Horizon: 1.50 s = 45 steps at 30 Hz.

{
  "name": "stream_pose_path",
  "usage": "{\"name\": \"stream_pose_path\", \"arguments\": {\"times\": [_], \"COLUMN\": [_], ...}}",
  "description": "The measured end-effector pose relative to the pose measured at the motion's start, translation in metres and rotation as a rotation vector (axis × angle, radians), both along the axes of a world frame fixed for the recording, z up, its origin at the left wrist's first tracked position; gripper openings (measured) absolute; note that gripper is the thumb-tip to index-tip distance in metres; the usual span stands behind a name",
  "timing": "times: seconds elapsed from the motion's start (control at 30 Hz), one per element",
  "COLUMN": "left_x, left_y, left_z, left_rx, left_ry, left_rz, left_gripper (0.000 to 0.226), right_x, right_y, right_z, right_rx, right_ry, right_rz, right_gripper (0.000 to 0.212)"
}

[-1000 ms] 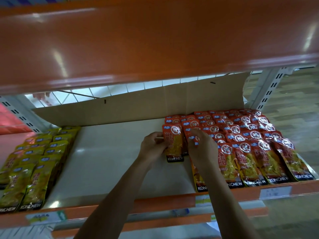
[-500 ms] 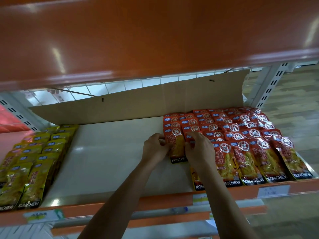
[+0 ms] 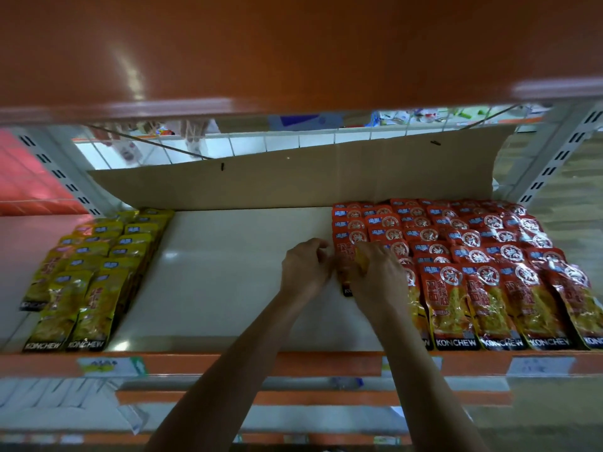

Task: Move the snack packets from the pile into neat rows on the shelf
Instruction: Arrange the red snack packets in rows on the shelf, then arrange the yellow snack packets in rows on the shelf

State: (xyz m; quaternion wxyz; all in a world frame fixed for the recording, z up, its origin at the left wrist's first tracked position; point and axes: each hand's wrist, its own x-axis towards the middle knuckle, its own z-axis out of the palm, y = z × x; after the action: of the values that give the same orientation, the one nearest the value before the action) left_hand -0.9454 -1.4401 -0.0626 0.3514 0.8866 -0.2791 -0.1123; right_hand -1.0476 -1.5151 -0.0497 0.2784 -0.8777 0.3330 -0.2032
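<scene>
Red snack packets [image 3: 466, 259] lie in overlapping rows on the right half of the white shelf [image 3: 228, 272]. At the left end of those rows, one red packet [image 3: 346, 256] sits between my hands. My left hand [image 3: 305, 267] has curled fingers at the packet's left edge. My right hand [image 3: 378, 275] lies over the packet with its fingers curled on it. Most of that packet is hidden by my hands. No loose pile of packets is in view.
Yellow snack packets [image 3: 85, 275] fill rows at the shelf's left end. A cardboard sheet [image 3: 293, 181] stands along the back. An orange upper shelf [image 3: 293, 44] hangs low overhead. An orange front rail [image 3: 228, 363] with price tags edges the shelf.
Both hands have closed in further over the red packet at the row's left end, so less of it shows. My view has tilted, revealing more behind the shelf.
</scene>
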Motion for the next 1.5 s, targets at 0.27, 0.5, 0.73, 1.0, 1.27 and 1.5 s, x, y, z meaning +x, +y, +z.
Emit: {"name": "stream_pose_path", "arguments": {"times": [0.27, 0.5, 0.73, 1.0, 1.27, 1.5], "left_x": [0.025, 0.060, 0.087, 0.118, 0.181, 0.272], "left_y": [0.093, 0.238, 0.385, 0.498, 0.584, 0.654], "left_z": [0.003, 0.008, 0.008, 0.004, -0.004, -0.001], "left_rx": [-0.059, -0.071, 0.022, 0.065, 0.123, 0.223], "left_ry": [-0.245, -0.450, -0.502, -0.525, -0.468, -0.397], "left_rz": [0.010, 0.166, 0.281, 0.452, 0.572, 0.667], "left_gripper": [0.031, 0.022, 0.025, 0.026, 0.036, 0.044], "right_x": [0.045, 0.098, 0.141, 0.190, 0.266, 0.366], "right_y": [0.080, 0.217, 0.356, 0.459, 0.542, 0.609], "right_z": [-0.001, -0.003, -0.007, -0.009, -0.007, -0.008], "right_rx": [0.006, 0.027, 0.019, -0.034, -0.030, 0.041], "right_ry": [-0.009, 0.002, -0.064, -0.061, -0.007, 0.008], "right_rz": [0.144, 0.337, 0.471, 0.645, 0.739, 0.807], "right_gripper": [0.042, 0.044, 0.037, 0.037, 0.039, 0.042]}}
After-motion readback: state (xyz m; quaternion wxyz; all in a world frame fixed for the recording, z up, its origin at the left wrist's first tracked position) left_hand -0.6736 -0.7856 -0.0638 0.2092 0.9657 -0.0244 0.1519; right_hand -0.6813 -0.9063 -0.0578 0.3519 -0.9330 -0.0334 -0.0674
